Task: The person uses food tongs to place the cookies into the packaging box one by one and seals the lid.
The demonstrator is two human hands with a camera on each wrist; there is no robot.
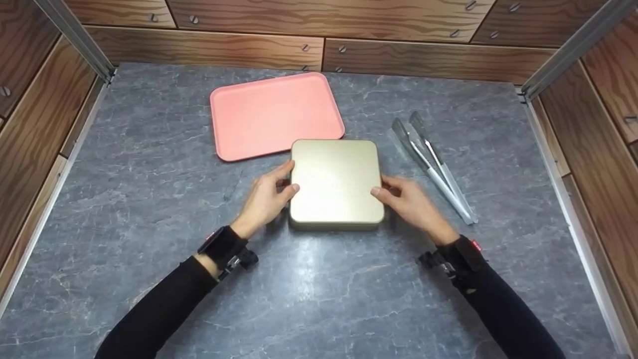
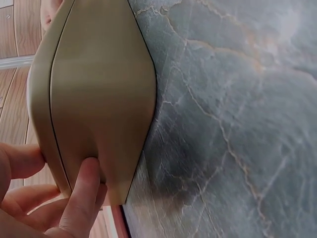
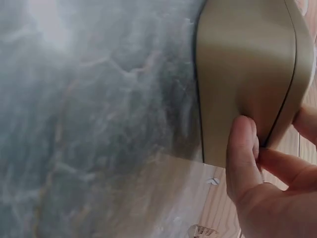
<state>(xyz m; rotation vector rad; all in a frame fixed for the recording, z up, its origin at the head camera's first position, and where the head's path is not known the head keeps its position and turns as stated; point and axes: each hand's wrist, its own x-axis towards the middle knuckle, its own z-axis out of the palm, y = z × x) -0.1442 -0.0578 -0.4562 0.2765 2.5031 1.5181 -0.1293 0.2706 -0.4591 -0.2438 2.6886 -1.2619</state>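
A square gold tin [image 1: 335,183] with a closed lid lies on the grey marble table [image 1: 149,199] in the middle of the head view. My left hand [image 1: 269,197] grips its left side, thumb on the lid edge and fingers along the wall. My right hand [image 1: 406,199] grips its right side in the same way. In the left wrist view the thumb [image 2: 81,196] presses the tin [image 2: 99,94] near the lid seam. In the right wrist view the thumb [image 3: 242,148] and fingers pinch the tin [image 3: 242,74] at its lid seam.
A pink tray [image 1: 274,113] lies just behind the tin at the back left. Metal tongs [image 1: 431,159] lie to the right of the tin. Wooden walls [image 1: 319,45] close in the table on three sides.
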